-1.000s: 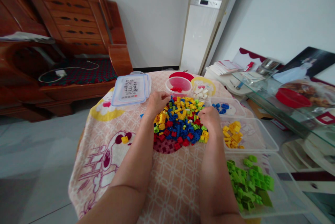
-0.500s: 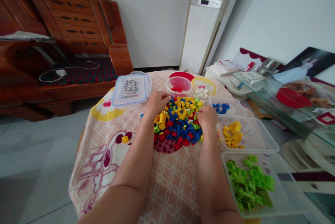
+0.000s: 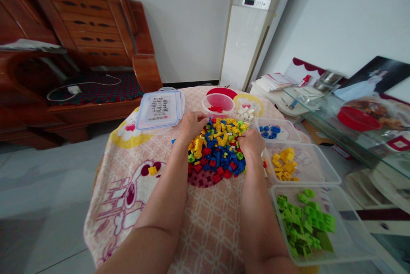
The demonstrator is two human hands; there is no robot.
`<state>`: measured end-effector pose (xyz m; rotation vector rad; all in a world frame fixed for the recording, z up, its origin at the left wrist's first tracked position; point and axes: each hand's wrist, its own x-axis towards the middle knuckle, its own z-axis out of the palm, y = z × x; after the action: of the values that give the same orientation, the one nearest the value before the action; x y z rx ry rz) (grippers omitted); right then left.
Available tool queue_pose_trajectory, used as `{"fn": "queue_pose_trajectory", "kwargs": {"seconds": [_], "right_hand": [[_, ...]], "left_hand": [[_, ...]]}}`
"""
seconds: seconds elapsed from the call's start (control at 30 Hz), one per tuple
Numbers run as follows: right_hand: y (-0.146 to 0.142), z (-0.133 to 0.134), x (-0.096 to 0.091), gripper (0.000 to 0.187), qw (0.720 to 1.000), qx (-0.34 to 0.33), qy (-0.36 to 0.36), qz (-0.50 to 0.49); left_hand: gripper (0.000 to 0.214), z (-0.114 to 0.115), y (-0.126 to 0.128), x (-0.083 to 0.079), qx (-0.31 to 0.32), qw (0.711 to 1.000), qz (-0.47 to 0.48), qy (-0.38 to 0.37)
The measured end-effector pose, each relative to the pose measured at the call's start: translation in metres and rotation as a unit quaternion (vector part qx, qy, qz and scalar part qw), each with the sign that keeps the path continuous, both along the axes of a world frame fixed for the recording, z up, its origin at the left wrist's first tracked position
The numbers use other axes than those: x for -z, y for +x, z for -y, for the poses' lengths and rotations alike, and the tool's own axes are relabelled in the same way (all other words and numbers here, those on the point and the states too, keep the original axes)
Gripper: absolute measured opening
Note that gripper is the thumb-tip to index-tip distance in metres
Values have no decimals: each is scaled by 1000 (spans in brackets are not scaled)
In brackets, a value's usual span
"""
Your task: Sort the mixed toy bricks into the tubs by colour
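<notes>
A heap of small red, blue, yellow and green bricks [image 3: 219, 148] lies in the middle of a round table under a pink patterned cloth [image 3: 205, 222]. My left hand [image 3: 191, 123] rests on the heap's far left edge, fingers curled down into the bricks. My right hand [image 3: 251, 142] lies on the heap's right edge, fingers bent and pressed into the bricks. What either hand holds is hidden.
To the right stand clear tubs of green bricks [image 3: 304, 222], yellow bricks [image 3: 283, 163] and blue bricks [image 3: 269, 130]. Behind are white bricks [image 3: 246, 113], a round tub of red bricks [image 3: 218, 105] and a lidded box [image 3: 159, 109]. A wooden bench [image 3: 80, 51] stands left, a glass shelf [image 3: 352, 128] right.
My right hand has slid left, from the heap's right side by the yellow tub further onto the bricks. My left hand has stayed in place.
</notes>
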<state>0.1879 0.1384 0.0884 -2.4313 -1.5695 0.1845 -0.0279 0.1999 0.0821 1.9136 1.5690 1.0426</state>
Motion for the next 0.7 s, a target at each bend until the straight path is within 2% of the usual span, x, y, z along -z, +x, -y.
{"fn": "queue_pose_trajectory", "kwargs": {"seconds": [0.37,0.6,0.7], "right_hand": [[8,2,-6,25,997,-29,58,-50],[8,3,-2,21,999,-44,-2,-22],[7,3,-2,19,999,-44,-3,-24]], "left_hand": [[32,-2,-1,1,3,1000,1,4],[34,-2,-1,2,7,1000,8,0],[34,-2,-1,2,4,1000,10,1]]}}
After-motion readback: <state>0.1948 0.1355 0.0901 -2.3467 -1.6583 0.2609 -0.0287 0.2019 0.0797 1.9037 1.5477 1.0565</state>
